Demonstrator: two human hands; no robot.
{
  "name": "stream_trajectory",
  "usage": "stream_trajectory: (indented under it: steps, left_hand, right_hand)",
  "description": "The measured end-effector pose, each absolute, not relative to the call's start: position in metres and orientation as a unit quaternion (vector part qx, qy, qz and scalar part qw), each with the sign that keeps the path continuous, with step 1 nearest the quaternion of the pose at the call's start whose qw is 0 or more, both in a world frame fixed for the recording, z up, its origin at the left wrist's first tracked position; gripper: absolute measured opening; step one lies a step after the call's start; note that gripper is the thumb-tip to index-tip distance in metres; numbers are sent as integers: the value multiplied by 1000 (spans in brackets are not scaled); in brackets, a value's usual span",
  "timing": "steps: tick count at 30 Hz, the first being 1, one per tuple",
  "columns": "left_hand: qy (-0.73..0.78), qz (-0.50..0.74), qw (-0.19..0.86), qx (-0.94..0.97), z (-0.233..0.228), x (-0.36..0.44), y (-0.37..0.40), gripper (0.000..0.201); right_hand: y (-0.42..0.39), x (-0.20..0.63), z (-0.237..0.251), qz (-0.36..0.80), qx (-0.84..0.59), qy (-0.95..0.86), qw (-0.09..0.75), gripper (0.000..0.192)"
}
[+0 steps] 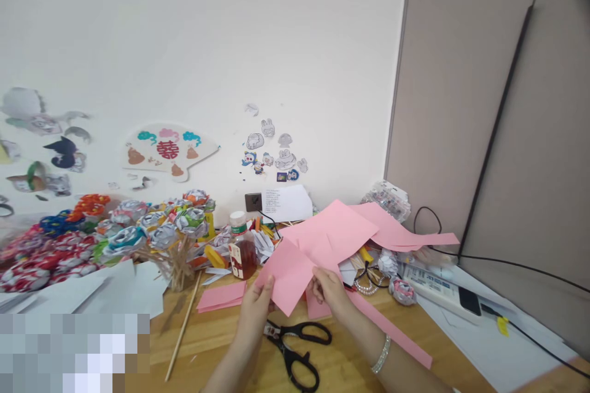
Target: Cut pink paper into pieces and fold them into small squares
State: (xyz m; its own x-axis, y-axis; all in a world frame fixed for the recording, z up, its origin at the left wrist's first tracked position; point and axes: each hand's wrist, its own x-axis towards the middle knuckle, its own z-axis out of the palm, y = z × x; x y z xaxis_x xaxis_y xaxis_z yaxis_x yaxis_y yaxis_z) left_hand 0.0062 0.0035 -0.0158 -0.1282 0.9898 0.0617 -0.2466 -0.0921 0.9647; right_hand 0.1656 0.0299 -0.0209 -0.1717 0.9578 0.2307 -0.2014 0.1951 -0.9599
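Observation:
Between my two hands is a square sheet of pink paper (pixel 288 279), held up above the table with one corner pointing down. My left hand (pixel 258 301) pinches its left corner, and my right hand (pixel 328 291) grips the right corner with curled fingers. Just below them, black-handled scissors (pixel 295 350) lie on the wood, their blades partly hidden by my left hand. Behind the square rests a larger pink sheet (pixel 338 227). A folded pink stack (pixel 222 296) lies left of my left hand, and a pink strip (pixel 396 331) passes under my right forearm.
A bottle of dark drink (pixel 243 252) stands behind my left hand. Paper flowers (pixel 157 224) crowd the left side, near a thin wooden stick (pixel 183 325). On the right are a white power strip (pixel 437 291), cables and white sheets (pixel 498 350).

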Motion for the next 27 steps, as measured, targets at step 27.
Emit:
stream_trajectory:
  steps: [27]
  left_hand:
    - [461,473,574,484,-11,4,3,41]
  right_hand:
    - [40,182,-19,426,-388,-640,508,38]
